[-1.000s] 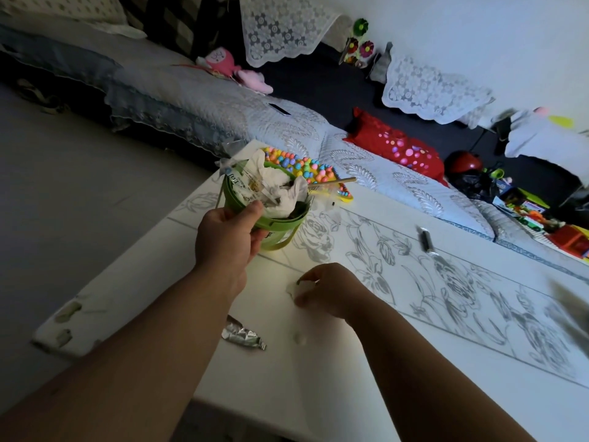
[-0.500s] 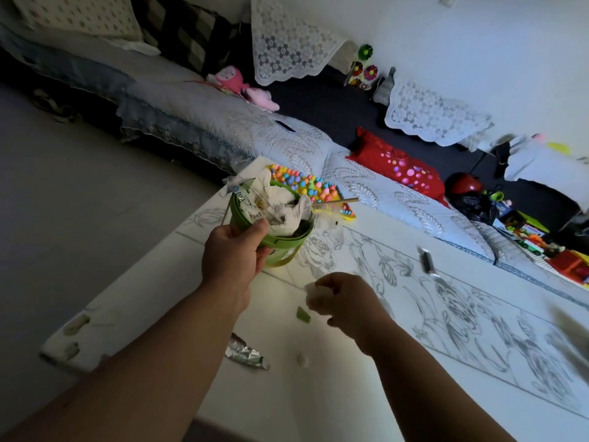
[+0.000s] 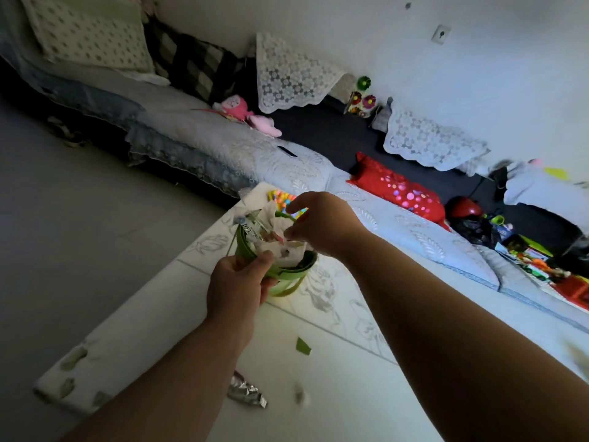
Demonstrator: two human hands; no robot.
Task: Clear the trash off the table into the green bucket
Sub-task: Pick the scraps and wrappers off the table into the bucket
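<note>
The green bucket (image 3: 288, 276) stands on the white flower-patterned table (image 3: 153, 317), stuffed with crumpled white paper (image 3: 274, 218) and a clear wrapper. My left hand (image 3: 237, 283) grips the bucket's near rim. My right hand (image 3: 322, 224) hovers over the bucket's mouth with its fingertips pinched, seemingly on a small scrap that I can barely see. Loose on the table nearer to me lie a green paper scrap (image 3: 302, 346), a crumpled silver foil wrapper (image 3: 247, 392) and a small white pellet (image 3: 299, 397).
A tray of coloured beads (image 3: 280, 196) sits just behind the bucket, partly hidden by my right hand. The table's left edge (image 3: 60, 374) is chipped. Beyond the table runs a low sofa (image 3: 204, 145) with a red cushion (image 3: 398, 189) and toys (image 3: 529, 253).
My right hand lifted off the table and moved up and away to above the bucket. A green scrap now shows where the hand was. My left hand kept its grip on the bucket.
</note>
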